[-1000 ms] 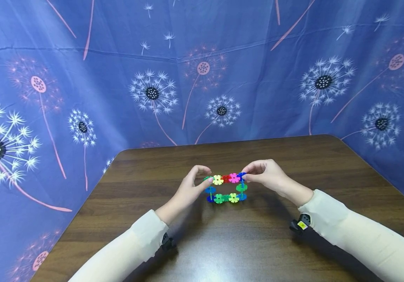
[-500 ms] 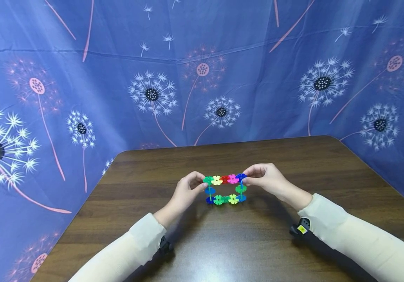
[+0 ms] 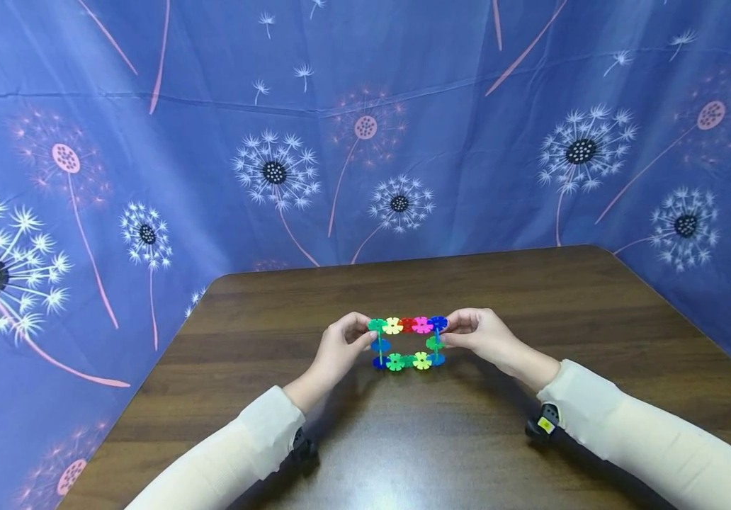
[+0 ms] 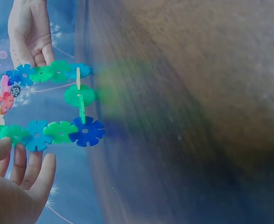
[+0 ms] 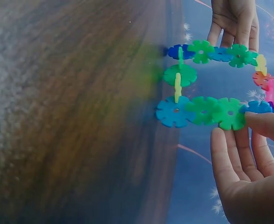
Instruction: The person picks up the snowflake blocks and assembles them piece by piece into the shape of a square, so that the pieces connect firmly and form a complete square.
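Observation:
A rectangular frame of interlocked plastic snowflake discs (image 3: 393,326), in green, blue, yellow, red and pink, stands upright on the table in the head view. My left hand (image 3: 333,349) pinches its upper left corner, by a green disc (image 4: 14,134) in the left wrist view. Across from it, my right hand (image 3: 489,340) grips the right side just below the dark blue corner disc (image 3: 438,324). In the right wrist view, that thumb lies against a blue disc (image 5: 258,107), with the other fingers behind the green discs (image 5: 230,113).
The brown wooden table (image 3: 263,312) stretches around the frame, its far edge against a blue curtain (image 3: 467,142) printed with dandelions. A black wrist camera (image 3: 542,423) hangs under the right sleeve, another (image 3: 304,446) under the left.
My left hand has shifted down and outward from over the green corner disc to its left side. The right hand has slid slightly down from the top right corner. The frame has hardly moved.

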`<state>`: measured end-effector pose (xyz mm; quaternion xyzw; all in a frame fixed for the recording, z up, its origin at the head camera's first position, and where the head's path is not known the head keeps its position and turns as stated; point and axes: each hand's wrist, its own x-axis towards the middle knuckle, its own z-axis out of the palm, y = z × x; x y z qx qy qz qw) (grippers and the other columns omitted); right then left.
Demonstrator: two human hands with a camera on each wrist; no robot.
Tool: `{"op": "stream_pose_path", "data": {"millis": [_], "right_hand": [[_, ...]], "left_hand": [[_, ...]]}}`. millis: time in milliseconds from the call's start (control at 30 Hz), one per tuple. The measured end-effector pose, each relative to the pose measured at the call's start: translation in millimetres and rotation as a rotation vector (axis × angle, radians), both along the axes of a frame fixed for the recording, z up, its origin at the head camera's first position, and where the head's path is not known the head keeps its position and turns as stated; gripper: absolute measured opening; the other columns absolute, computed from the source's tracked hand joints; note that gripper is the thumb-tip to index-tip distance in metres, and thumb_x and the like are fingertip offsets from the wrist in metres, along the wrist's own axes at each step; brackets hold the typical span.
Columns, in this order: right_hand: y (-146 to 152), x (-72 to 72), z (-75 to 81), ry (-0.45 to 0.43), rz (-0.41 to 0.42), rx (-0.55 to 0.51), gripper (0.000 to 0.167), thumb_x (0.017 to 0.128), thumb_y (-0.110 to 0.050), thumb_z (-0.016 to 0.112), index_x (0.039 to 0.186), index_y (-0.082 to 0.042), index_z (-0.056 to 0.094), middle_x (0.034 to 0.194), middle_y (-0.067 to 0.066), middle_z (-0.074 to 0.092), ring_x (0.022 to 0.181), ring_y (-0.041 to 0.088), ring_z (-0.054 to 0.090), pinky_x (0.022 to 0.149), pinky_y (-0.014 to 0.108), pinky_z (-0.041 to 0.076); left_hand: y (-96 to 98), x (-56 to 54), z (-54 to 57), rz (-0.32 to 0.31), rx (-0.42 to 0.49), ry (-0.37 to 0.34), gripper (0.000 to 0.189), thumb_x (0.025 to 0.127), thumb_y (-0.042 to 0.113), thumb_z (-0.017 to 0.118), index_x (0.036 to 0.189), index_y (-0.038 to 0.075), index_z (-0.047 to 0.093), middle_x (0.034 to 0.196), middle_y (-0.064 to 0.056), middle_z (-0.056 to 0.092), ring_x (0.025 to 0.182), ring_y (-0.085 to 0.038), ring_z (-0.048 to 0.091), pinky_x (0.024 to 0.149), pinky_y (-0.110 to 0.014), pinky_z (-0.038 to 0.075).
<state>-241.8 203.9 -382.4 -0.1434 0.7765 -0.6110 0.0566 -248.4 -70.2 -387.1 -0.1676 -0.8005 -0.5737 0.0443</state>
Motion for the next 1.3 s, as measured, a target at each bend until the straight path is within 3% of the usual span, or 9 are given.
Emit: {"op": "stream_pose_path", "data": {"millis": [233,367,500,667,767,900,1300], "right_hand": [[0,0.3,-6.7,-0.009,0.013,-0.011,0.026,0.084,-0.004,0.072,0.102,0.013,0.062,0.089,0.008,0.072,0.081,0.017,0.070,0.084,0.041,0.056],[1,-2.8,-4.9,-0.014,0.019,-0.054,0.029,0.085,-0.003,0.071,0.104,0.016,0.060,0.087,0.005,0.072,0.081,0.017,0.071,0.085,0.045,0.055],[1,-6.9,-1.2,-0.038,0.010,-0.097,0.032,0.087,-0.002,0.069,0.108,0.019,0.058,0.087,0.001,0.072,0.080,0.014,0.071,0.085,0.045,0.055],[-1,-15.4,2.1,-0.112,-0.025,-0.165,0.030,0.086,0.000,0.068,0.110,0.017,0.059,0.085,-0.001,0.072,0.076,0.014,0.071,0.083,0.043,0.057],[-1,-21.7,1.8,-0.169,-0.036,-0.196,0.031,0.087,0.001,0.066,0.113,0.017,0.058,0.084,-0.001,0.071,0.074,0.013,0.070,0.079,0.036,0.058],[0,-30.0,-0.4,-0.233,-0.044,-0.203,0.036,0.090,0.001,0.063,0.119,0.020,0.053,0.084,-0.001,0.069,0.073,0.013,0.069,0.077,0.032,0.058],[4,-61.5,-22.8,-0.387,-0.100,-0.187,0.037,0.093,0.002,0.057,0.124,0.020,0.049,0.083,0.000,0.068,0.073,0.011,0.063,0.076,0.027,0.058]], "left_hand": [[-1.5,1.1,-2.7,-0.022,0.014,-0.015,0.011,0.089,0.003,0.067,0.098,-0.002,0.064,0.094,-0.017,0.068,0.083,-0.025,0.068,0.076,-0.041,0.059],[1.4,-1.7,0.9,-0.023,0.022,0.001,0.009,0.089,0.002,0.067,0.096,-0.002,0.064,0.093,-0.018,0.068,0.082,-0.028,0.068,0.074,-0.041,0.059],[5.4,-7.7,5.5,-0.013,0.036,-0.028,0.009,0.089,0.000,0.066,0.096,-0.005,0.062,0.090,-0.020,0.067,0.080,-0.030,0.067,0.072,-0.045,0.059],[10.2,-21.2,8.7,-0.012,0.117,-0.174,0.010,0.092,0.000,0.062,0.098,-0.006,0.058,0.080,-0.007,0.061,0.068,-0.013,0.060,0.072,-0.046,0.059],[12.4,-30.6,9.9,-0.023,0.160,-0.299,0.009,0.094,0.002,0.059,0.099,-0.004,0.055,0.079,-0.001,0.055,0.066,-0.012,0.056,0.069,-0.039,0.060],[15.4,-46.2,9.7,-0.045,0.161,-0.442,0.010,0.096,0.005,0.057,0.101,-0.002,0.052,0.083,-0.003,0.052,0.066,-0.013,0.054,0.066,-0.032,0.059],[26.1,-81.9,-9.0,-0.115,0.046,-0.581,0.005,0.100,0.004,0.047,0.097,0.001,0.046,0.079,-0.008,0.047,0.064,-0.017,0.053,0.068,-0.032,0.059]]}}
